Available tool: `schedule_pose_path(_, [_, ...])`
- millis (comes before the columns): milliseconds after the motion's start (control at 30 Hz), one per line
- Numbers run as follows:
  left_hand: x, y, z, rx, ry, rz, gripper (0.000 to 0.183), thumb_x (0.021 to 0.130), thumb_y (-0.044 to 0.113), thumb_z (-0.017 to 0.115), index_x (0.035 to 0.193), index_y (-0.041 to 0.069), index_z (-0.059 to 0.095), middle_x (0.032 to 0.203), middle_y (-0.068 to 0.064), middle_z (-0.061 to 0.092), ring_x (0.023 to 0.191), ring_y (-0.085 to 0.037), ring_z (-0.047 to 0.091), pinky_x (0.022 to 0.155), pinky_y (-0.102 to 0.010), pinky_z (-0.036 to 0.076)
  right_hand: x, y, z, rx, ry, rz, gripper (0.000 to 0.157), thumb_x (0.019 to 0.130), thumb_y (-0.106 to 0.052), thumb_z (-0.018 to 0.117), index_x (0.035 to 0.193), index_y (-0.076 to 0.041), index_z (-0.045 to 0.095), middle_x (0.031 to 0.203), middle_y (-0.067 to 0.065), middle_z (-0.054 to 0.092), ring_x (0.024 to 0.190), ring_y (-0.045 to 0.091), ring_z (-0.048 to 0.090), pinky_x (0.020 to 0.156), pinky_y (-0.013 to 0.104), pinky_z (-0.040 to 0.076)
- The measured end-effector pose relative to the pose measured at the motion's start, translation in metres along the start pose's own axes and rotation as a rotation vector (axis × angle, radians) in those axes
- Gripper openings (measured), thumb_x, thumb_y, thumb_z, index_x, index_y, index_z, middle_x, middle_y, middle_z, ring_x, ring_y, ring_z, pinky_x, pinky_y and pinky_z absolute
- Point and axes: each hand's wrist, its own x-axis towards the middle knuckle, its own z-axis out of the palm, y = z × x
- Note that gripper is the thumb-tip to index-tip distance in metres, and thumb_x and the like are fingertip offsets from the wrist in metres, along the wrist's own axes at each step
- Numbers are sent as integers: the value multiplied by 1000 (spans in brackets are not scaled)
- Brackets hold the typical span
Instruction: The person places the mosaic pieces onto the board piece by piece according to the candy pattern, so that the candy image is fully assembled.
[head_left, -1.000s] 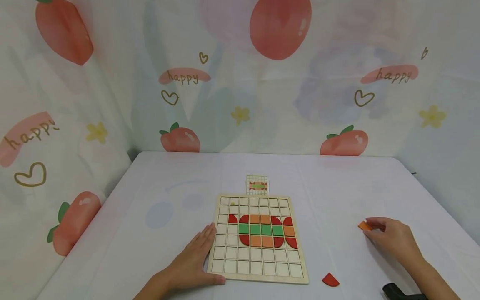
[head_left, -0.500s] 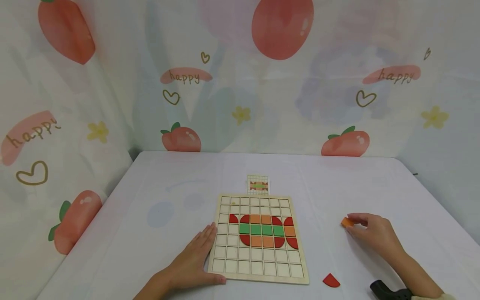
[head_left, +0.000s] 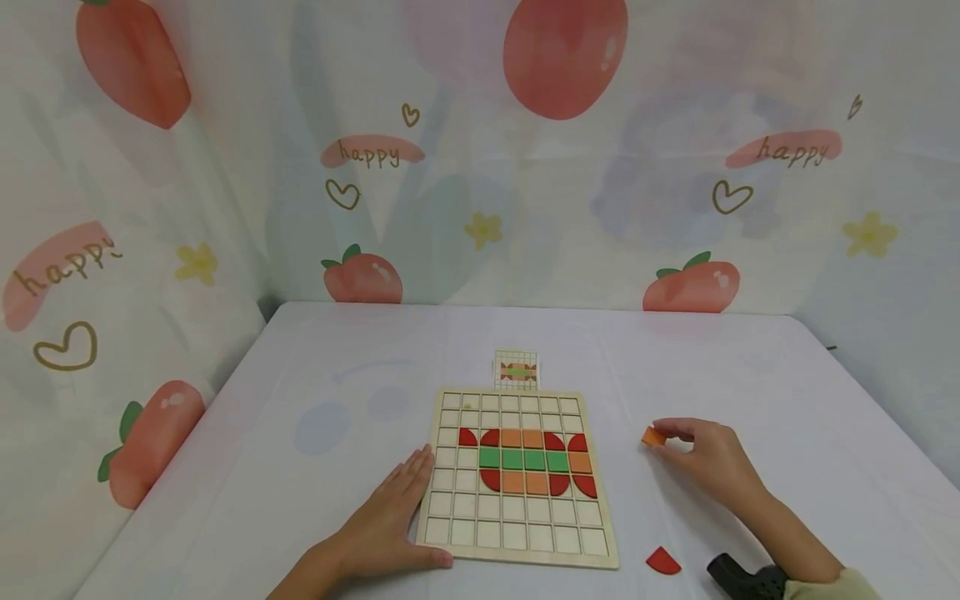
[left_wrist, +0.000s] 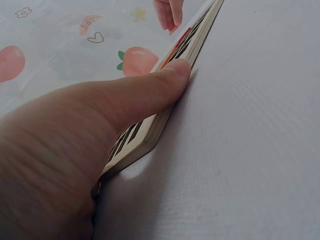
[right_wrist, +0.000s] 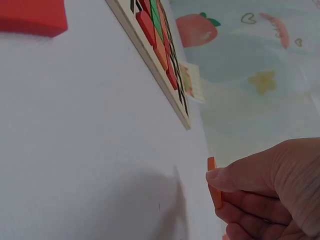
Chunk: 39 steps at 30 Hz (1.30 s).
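Observation:
Between thumb and fingers, my right hand (head_left: 708, 458) pinches an orange square tile (head_left: 654, 437), held off the table to the right of the wooden grid board (head_left: 521, 560). In the right wrist view the orange tile (right_wrist: 214, 185) appears edge-on at the fingertips. My left hand (head_left: 386, 517) rests against the board's lower left corner. Its straight fingers lie along the left edge and its thumb (left_wrist: 155, 92) touches the front edge. Red rounded tiles (head_left: 490, 480), orange squares (head_left: 513, 482) and a row of green squares (head_left: 512, 459) fill several of the board's cells.
A loose red quarter-circle tile (head_left: 663, 561) lies on the white-covered table (head_left: 360, 350), right of the board's front corner. Behind the board lies a small pattern card (head_left: 516, 370). A black device (head_left: 742, 577) is at my right wrist. Printed curtains (head_left: 555, 208) stand behind the table.
My right hand has moved left toward the board, carrying the orange tile. The left hand, the board and the loose red tile stay in place.

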Motion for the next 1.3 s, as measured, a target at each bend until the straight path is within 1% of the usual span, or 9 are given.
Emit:
schedule_pose_path(500, [0, 0, -1, 9, 1, -2, 118, 68, 79, 50, 146, 0, 12, 153, -10, 7, 138, -23, 6, 109, -44, 15, 12, -43, 22, 65, 2, -85, 28, 75, -2, 73, 102, 4, 68, 94, 12, 68, 93, 31, 60, 79, 48, 49])
schedule_pose_path(900, [1, -1, 0, 10, 8, 9, 117, 68, 79, 51, 146, 1, 11, 153, -9, 7, 138, -22, 5, 109, -43, 15, 16, -64, 38, 105, -44, -110, 27, 75, -5, 74, 101, 1, 69, 95, 8, 68, 93, 26, 61, 80, 46, 49])
schedule_pose_path(1067, [1, -1, 0, 13, 13, 8, 118, 68, 79, 51, 146, 1, 12, 153, -9, 8, 138, -22, 6, 109, -43, 15, 16, -75, 43, 125, -66, -118, 28, 75, -7, 75, 102, 0, 70, 98, 8, 68, 96, 26, 60, 81, 44, 49])
schedule_pose_path(1200, [1, -1, 1, 14, 19, 14, 118, 67, 79, 51, 146, 0, 13, 153, -10, 9, 138, -22, 7, 109, -43, 15, 16, -83, 47, 130, -82, -151, 28, 74, -8, 77, 101, -2, 70, 100, 9, 67, 99, 27, 59, 82, 43, 49])
schedule_pose_path(1300, [0, 0, 0, 17, 21, 18, 118, 67, 79, 51, 146, 0, 13, 153, -10, 9, 138, -22, 7, 109, -42, 15, 15, -88, 51, 134, -93, -177, 28, 73, -7, 77, 100, -3, 71, 99, 8, 67, 94, 25, 61, 80, 39, 51])
